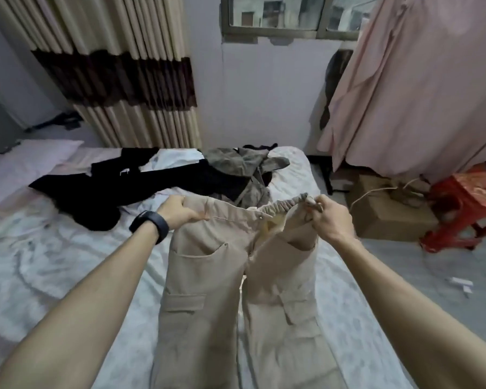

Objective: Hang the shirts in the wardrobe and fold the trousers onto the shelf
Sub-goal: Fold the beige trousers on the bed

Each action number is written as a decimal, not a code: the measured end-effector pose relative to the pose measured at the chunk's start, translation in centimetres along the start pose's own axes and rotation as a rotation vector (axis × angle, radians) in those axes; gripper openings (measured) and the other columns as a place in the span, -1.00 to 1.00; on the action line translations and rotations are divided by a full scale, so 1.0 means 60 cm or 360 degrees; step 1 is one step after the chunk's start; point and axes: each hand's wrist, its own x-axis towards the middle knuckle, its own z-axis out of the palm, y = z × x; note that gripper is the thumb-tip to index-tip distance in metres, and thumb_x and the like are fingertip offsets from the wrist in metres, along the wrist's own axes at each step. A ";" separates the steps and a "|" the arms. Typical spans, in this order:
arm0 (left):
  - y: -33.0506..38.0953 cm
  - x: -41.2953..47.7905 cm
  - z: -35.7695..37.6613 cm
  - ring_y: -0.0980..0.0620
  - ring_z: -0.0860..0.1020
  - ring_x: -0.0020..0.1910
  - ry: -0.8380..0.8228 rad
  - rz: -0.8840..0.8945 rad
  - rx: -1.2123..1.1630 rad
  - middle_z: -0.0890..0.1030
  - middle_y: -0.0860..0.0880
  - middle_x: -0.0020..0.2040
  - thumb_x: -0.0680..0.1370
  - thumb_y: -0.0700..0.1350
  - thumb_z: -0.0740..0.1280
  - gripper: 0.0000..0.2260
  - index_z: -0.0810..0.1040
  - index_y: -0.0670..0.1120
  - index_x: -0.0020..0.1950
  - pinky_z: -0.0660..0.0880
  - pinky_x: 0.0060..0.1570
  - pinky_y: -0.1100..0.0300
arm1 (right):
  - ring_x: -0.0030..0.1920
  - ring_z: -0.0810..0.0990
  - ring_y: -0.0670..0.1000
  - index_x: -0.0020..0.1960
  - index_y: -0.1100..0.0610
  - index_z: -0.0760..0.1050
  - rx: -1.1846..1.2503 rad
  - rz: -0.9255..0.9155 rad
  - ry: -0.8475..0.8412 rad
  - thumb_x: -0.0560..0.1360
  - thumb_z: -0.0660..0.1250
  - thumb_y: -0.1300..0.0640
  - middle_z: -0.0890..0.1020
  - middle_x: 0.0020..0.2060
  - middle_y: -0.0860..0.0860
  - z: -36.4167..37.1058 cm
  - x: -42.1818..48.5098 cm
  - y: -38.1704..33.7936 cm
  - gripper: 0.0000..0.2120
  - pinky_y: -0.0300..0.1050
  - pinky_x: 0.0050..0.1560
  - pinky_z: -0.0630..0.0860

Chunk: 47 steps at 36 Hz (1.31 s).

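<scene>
Beige trousers (236, 304): head view, 1 pair, held up by the waistband over the bed (54, 262), legs hanging toward the viewer. Left hand (177, 210) pinches 1 end of the waistband; right hand (331, 217) has its fingers (319, 206) curled round the elastic end. Black garment (141, 189) and grey-green garment (244, 164) lie behind. Handling: hold the waistband taut, bring both ends together so the 2 legs stack, then lay flat.

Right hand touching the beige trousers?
Touching. Head view: the right hand pinches the beige trousers at the elastic waistband, fingers curled round the fabric.
</scene>
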 end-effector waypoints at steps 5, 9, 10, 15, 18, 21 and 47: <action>-0.043 0.083 0.044 -0.11 0.59 -0.04 0.0351 0.0033 0.0177 0.66 -0.06 -0.09 0.35 0.24 0.55 -0.59 0.60 -0.05 -0.08 0.53 -0.07 0.05 | 0.02 0.60 0.20 0.04 0.05 0.53 0.0104 -0.0068 -0.0068 0.59 0.31 0.09 0.67 -0.07 0.11 0.096 0.080 0.029 -0.93 -0.02 -0.12 0.40; -0.063 0.166 0.082 -0.11 0.58 -0.16 0.0591 0.0010 0.0178 0.64 -0.06 -0.18 0.41 0.30 0.46 -0.59 0.57 -0.04 -0.15 0.47 -0.27 0.09 | 0.03 0.59 0.20 0.09 0.12 0.58 0.0160 -0.0118 -0.0063 0.61 0.29 0.13 0.68 -0.05 0.12 0.177 0.163 0.034 -0.87 -0.03 -0.12 0.35; -0.068 0.192 0.089 -0.13 0.58 -0.15 0.0644 -0.0013 0.0216 0.65 -0.08 -0.15 0.42 0.31 0.42 -0.60 0.57 -0.04 -0.14 0.50 -0.24 0.08 | 0.05 0.59 0.19 0.11 0.12 0.58 0.0228 -0.0106 -0.0094 0.62 0.28 0.12 0.68 -0.03 0.12 0.195 0.182 0.031 -0.85 -0.03 -0.09 0.38; -0.096 0.327 0.114 -0.27 0.56 0.12 0.0936 -0.0090 0.0344 0.61 -0.21 0.18 0.57 0.13 0.34 -0.66 0.51 -0.05 0.23 0.49 -0.03 -0.01 | 0.37 0.49 0.07 0.50 0.04 0.36 0.0591 -0.0137 -0.0328 0.60 0.28 0.17 0.54 0.33 0.04 0.276 0.279 0.009 -0.53 -0.17 0.26 0.38; -0.145 0.401 0.145 -0.23 0.34 0.44 0.0951 -0.0046 0.0381 0.33 -0.15 0.51 0.57 0.21 0.31 -0.36 0.18 0.03 0.57 0.34 0.31 -0.13 | 0.48 0.28 -0.07 0.65 0.00 -0.07 0.0562 -0.0248 -0.0619 0.58 0.30 0.19 0.28 0.50 -0.09 0.338 0.301 0.021 -0.21 -0.34 0.26 0.20; -0.223 0.419 0.232 -0.11 0.08 0.58 0.0779 0.0084 0.0749 0.03 -0.06 0.64 0.59 0.27 0.21 -0.31 0.01 0.10 0.62 0.08 0.52 -0.14 | 0.61 0.05 -0.04 0.66 0.01 -0.11 0.0387 -0.0286 -0.0615 0.57 0.32 -0.04 0.06 0.63 -0.07 0.430 0.271 0.088 -0.17 -0.16 0.50 0.13; -0.440 -0.106 0.644 -0.14 0.32 0.43 -0.0086 0.0180 0.0828 0.36 -0.09 0.49 0.57 0.14 0.10 -0.50 0.41 0.00 0.47 0.27 0.40 -0.18 | 0.39 0.37 0.18 0.51 0.17 0.32 -0.0249 0.0908 -0.0533 0.56 0.24 -0.28 0.41 0.40 0.17 0.386 -0.403 0.546 -0.30 0.10 0.39 0.35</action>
